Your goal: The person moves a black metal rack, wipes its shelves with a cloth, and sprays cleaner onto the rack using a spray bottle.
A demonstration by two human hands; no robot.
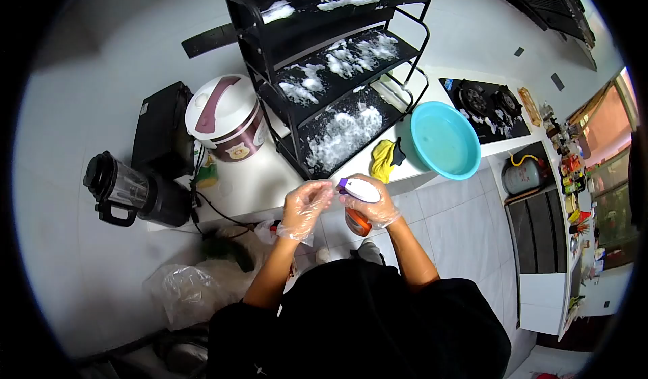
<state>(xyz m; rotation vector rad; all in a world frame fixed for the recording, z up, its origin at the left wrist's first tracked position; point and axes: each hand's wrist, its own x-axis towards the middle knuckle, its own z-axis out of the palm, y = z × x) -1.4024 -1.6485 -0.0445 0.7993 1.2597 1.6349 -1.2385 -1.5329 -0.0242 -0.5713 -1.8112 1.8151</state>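
Observation:
In the head view my right hand [382,207], in a clear plastic glove, is wrapped round a spray bottle with a white and purple trigger head [363,190] and an orange body [358,222]. My left hand [305,207], gloved the same way, has its fingers curled together right beside the purple nozzle. Whether its fingertips touch the nozzle or hold anything is hidden. Beyond both hands stands a black tiered rack [287,112] on the white counter. White foam [345,136] lies in patches on its shelves.
Right of the rack are a yellow and black cloth [383,161], a blue basin [445,139] of liquid and a foam-spotted gas stove [482,112]. To the left stand a rice cooker [226,116], a black box-shaped appliance [162,129] and a blender [135,193]. Plastic bags [196,288] lie below.

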